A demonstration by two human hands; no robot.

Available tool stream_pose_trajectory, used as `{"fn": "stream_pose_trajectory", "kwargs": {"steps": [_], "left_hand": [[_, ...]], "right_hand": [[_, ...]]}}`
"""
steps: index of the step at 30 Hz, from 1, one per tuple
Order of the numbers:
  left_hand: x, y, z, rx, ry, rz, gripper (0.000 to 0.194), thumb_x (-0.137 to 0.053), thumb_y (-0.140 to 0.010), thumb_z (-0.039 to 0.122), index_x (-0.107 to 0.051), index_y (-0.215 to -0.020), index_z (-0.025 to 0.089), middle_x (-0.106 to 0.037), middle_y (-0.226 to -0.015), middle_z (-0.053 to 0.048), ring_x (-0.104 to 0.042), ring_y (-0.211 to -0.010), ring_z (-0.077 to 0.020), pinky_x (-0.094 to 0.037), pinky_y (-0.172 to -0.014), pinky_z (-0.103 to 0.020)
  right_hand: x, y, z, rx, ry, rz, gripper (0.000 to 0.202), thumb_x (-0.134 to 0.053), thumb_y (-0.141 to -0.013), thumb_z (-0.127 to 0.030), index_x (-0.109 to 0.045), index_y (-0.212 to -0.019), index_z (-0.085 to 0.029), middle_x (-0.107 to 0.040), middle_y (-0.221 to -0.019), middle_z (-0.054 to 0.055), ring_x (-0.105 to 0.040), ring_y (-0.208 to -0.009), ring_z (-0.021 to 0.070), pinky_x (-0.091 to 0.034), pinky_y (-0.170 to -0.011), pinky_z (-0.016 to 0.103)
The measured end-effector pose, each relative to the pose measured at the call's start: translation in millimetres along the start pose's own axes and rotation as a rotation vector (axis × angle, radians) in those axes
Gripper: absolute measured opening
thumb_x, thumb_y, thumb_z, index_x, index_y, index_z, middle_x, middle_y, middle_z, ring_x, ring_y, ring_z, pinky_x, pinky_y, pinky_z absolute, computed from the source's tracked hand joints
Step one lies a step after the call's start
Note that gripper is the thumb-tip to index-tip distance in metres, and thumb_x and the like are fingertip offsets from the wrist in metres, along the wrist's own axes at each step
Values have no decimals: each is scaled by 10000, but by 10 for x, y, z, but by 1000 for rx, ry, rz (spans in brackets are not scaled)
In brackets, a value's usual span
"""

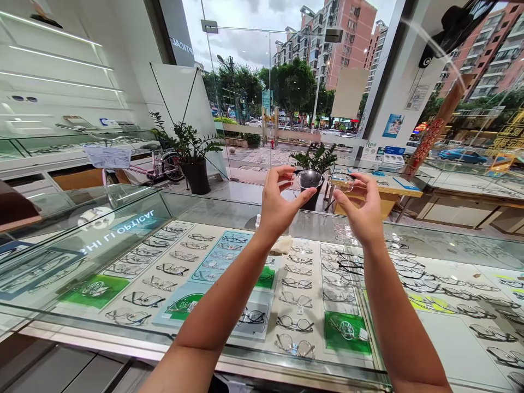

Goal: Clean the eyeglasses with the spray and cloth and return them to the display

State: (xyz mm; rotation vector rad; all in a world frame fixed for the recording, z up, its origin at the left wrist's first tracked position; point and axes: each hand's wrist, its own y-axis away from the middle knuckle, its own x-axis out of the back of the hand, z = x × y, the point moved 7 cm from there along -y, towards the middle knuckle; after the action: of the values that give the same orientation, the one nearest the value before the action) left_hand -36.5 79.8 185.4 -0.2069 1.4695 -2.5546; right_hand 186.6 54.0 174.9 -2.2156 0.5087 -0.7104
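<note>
Both arms reach forward, holding a pair of eyeglasses [309,179] with clear lenses and a thin rim up above the glass display counter [229,215]. My left hand [282,199] pinches the left side of the frame, its thumb stretched under the left lens. At the other end, my right hand [362,204] grips the right side, thumb near the lower rim. A dark plant pot shows through the left lens. A folded cream cloth [281,245] and a small white bottle [257,221] lie beyond my left forearm on the counter.
Rows of eyeglasses [297,284] fill the case under the glass, some on green cards [347,332]. A potted plant [196,158] and a pink bicycle [143,164] stand beyond the counter at left. Glass doors [245,98] face the street. A wooden table [385,185] is at right.
</note>
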Motion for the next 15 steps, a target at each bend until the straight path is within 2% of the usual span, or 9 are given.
{"fn": "stream_pose_trajectory", "kwargs": {"steps": [7, 15], "left_hand": [[-13, 0, -29, 12, 13, -13, 564, -855, -814, 487, -548, -1233, 270, -624, -1220, -81, -647, -1135, -202, -598, -1003, -394], [-30, 4, -49, 25, 39, -13, 561, -858, -813, 475, -548, -1231, 266, -627, -1229, -87, -646, -1137, -203, -593, -1009, -396]], "right_hand": [[20, 5, -18, -20, -14, 21, 614, -626, -941, -577, -415, -1460, -325, -540, -1300, 125, -607, -1167, 296, -570, -937, 492], [76, 25, -78, -51, -129, 108, 573, -737, -861, -562, -536, -1331, -303, -549, -1261, 108, -599, -1165, 294, -564, -961, 472]]}}
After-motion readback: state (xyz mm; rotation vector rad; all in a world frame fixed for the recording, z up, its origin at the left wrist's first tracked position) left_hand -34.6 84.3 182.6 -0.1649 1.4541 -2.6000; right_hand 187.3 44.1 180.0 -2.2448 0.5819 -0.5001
